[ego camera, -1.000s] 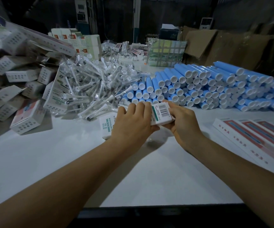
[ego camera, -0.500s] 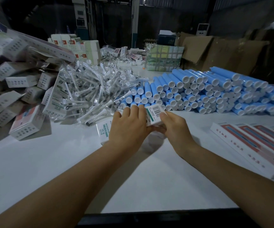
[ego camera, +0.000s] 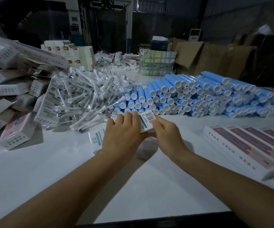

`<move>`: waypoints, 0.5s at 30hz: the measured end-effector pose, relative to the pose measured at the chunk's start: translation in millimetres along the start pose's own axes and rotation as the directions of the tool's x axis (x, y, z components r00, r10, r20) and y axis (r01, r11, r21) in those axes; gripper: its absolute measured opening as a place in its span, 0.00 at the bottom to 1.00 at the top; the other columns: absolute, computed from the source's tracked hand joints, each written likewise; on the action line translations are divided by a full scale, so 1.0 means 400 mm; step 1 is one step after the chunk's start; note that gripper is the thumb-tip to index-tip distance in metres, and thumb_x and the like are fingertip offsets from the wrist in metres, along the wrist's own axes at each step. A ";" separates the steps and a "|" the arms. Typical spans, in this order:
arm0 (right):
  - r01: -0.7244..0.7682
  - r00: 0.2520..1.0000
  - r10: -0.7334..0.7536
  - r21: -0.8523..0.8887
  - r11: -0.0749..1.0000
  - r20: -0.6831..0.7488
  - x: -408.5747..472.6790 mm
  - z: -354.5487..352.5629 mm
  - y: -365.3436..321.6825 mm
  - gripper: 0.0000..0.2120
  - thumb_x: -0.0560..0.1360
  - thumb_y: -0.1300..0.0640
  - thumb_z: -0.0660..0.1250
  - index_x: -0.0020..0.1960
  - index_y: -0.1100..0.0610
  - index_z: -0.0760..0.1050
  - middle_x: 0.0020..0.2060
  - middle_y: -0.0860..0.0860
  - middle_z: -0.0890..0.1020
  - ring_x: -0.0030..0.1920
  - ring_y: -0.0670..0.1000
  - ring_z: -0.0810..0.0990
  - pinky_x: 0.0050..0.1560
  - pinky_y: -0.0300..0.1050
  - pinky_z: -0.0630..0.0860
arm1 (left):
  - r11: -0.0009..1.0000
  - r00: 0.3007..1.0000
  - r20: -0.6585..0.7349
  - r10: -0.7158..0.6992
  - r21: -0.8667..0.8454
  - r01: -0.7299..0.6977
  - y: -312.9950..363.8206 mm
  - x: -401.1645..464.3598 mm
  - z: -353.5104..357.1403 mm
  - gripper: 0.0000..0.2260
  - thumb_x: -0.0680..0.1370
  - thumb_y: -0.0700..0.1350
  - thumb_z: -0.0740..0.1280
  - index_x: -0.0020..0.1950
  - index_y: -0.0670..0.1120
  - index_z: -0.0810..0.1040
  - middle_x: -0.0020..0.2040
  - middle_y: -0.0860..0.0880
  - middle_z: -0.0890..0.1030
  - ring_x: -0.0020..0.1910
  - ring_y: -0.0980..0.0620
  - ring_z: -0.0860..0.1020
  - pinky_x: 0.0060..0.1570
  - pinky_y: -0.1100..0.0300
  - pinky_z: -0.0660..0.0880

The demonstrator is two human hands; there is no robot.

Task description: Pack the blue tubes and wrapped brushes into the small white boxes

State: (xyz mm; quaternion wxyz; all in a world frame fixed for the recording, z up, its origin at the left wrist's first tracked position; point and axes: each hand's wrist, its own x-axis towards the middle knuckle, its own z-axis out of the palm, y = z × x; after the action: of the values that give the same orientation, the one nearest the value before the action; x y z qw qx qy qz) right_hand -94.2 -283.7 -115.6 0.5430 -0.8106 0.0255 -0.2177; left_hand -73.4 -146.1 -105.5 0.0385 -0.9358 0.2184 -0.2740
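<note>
One small white box [ego camera: 147, 122] is gripped between the left hand [ego camera: 123, 130] and right hand [ego camera: 166, 130] above the counter [ego camera: 67, 170]. Whether it is filled cannot be told. Just beyond the box, wrapped brushes [ego camera: 86, 96] and blue tubes [ego camera: 198, 96] are heaped unpacked, so plenty is judged left.

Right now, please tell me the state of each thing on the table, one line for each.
Small white box: held off the table by both hands.
Left hand: gripping the box.
Right hand: pinching the box.
Blue tubes: stacked, lying, capped.
Wrapped brushes: loose heap.
</note>
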 end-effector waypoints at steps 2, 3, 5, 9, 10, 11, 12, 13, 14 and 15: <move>-0.061 0.998 0.059 0.085 0.994 0.032 0.007 0.003 -0.002 0.19 0.81 0.56 0.57 0.70 0.58 0.70 0.54 0.53 0.81 0.52 0.50 0.82 0.52 0.48 0.81 | 1.000 1.000 -0.014 0.008 0.007 -0.008 0.002 -0.001 -0.001 0.39 0.74 0.66 0.38 0.73 0.41 0.58 0.66 0.44 0.71 0.60 0.45 0.72 0.54 0.52 0.68; -0.091 0.996 0.087 0.125 0.988 0.037 0.010 0.004 -0.004 0.19 0.81 0.57 0.58 0.71 0.57 0.69 0.55 0.53 0.81 0.53 0.51 0.82 0.53 0.50 0.80 | 1.000 1.000 -0.018 0.017 0.014 -0.017 0.006 -0.002 -0.002 0.39 0.74 0.67 0.38 0.73 0.41 0.59 0.65 0.45 0.72 0.59 0.46 0.73 0.53 0.52 0.68; -0.124 0.992 0.121 0.177 0.976 0.028 0.011 0.004 -0.003 0.19 0.80 0.57 0.58 0.71 0.56 0.70 0.54 0.52 0.82 0.50 0.49 0.83 0.48 0.46 0.81 | 0.999 0.999 -0.012 0.041 0.020 -0.041 0.012 -0.006 -0.005 0.39 0.73 0.67 0.37 0.72 0.42 0.61 0.63 0.46 0.73 0.57 0.46 0.73 0.52 0.53 0.68; -0.056 0.998 0.057 0.072 0.996 -0.010 0.004 0.001 0.001 0.19 0.80 0.57 0.58 0.71 0.57 0.70 0.53 0.52 0.82 0.49 0.46 0.82 0.43 0.37 0.80 | 0.996 0.998 -0.040 0.046 0.075 -0.043 0.020 -0.013 -0.013 0.38 0.75 0.65 0.37 0.68 0.41 0.68 0.56 0.46 0.77 0.51 0.47 0.77 0.47 0.52 0.71; -0.044 0.999 0.045 0.055 0.997 -0.014 0.002 0.001 0.000 0.19 0.81 0.56 0.58 0.71 0.57 0.70 0.54 0.52 0.81 0.49 0.45 0.81 0.43 0.36 0.80 | 0.996 0.999 -0.034 0.043 0.082 -0.040 0.021 -0.013 -0.017 0.38 0.75 0.64 0.36 0.67 0.41 0.69 0.56 0.46 0.78 0.51 0.47 0.77 0.47 0.52 0.72; -0.037 0.999 0.037 0.047 0.998 -0.016 0.001 0.002 -0.001 0.19 0.81 0.56 0.58 0.71 0.57 0.69 0.54 0.52 0.81 0.50 0.45 0.81 0.43 0.36 0.80 | 0.996 0.999 -0.018 0.040 0.078 -0.039 0.021 -0.013 -0.019 0.38 0.75 0.64 0.35 0.68 0.41 0.69 0.56 0.46 0.77 0.51 0.47 0.77 0.47 0.52 0.72; -0.033 0.999 0.034 0.045 0.998 -0.016 0.000 0.002 -0.002 0.19 0.81 0.56 0.58 0.71 0.57 0.69 0.55 0.52 0.81 0.50 0.45 0.81 0.44 0.37 0.80 | 0.997 0.999 -0.007 0.038 0.074 -0.037 0.021 -0.013 -0.021 0.39 0.75 0.64 0.34 0.68 0.41 0.68 0.57 0.46 0.77 0.52 0.47 0.76 0.48 0.53 0.71; -0.033 0.999 0.034 0.051 0.998 -0.014 0.000 0.002 -0.007 0.19 0.81 0.56 0.58 0.70 0.57 0.70 0.55 0.52 0.81 0.51 0.46 0.81 0.46 0.40 0.81 | 0.997 0.999 0.001 0.034 0.069 -0.034 0.022 -0.011 -0.021 0.39 0.74 0.65 0.34 0.68 0.41 0.66 0.58 0.46 0.76 0.53 0.47 0.76 0.49 0.53 0.71; -0.036 0.999 0.037 0.081 0.996 -0.005 0.000 0.001 -0.013 0.18 0.81 0.57 0.58 0.69 0.56 0.71 0.55 0.52 0.81 0.51 0.47 0.81 0.49 0.44 0.81 | 0.998 1.000 0.004 0.029 0.059 -0.029 0.024 -0.007 -0.021 0.38 0.75 0.65 0.35 0.69 0.42 0.65 0.59 0.46 0.75 0.54 0.47 0.75 0.50 0.53 0.70; -0.046 0.999 0.044 0.151 0.987 0.011 -0.001 0.000 -0.020 0.16 0.81 0.57 0.57 0.68 0.54 0.71 0.55 0.53 0.81 0.51 0.48 0.82 0.50 0.47 0.81 | 0.999 1.000 0.005 0.020 0.042 -0.020 0.025 -0.001 -0.020 0.36 0.75 0.65 0.38 0.69 0.42 0.63 0.60 0.47 0.73 0.56 0.47 0.73 0.51 0.53 0.69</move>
State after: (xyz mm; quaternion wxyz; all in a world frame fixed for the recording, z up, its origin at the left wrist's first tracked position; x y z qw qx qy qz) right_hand -96.0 -280.2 -108.3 0.6080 -0.7670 0.0251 -0.2035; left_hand -81.7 -154.5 -100.7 0.0616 -0.9332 0.2219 -0.2759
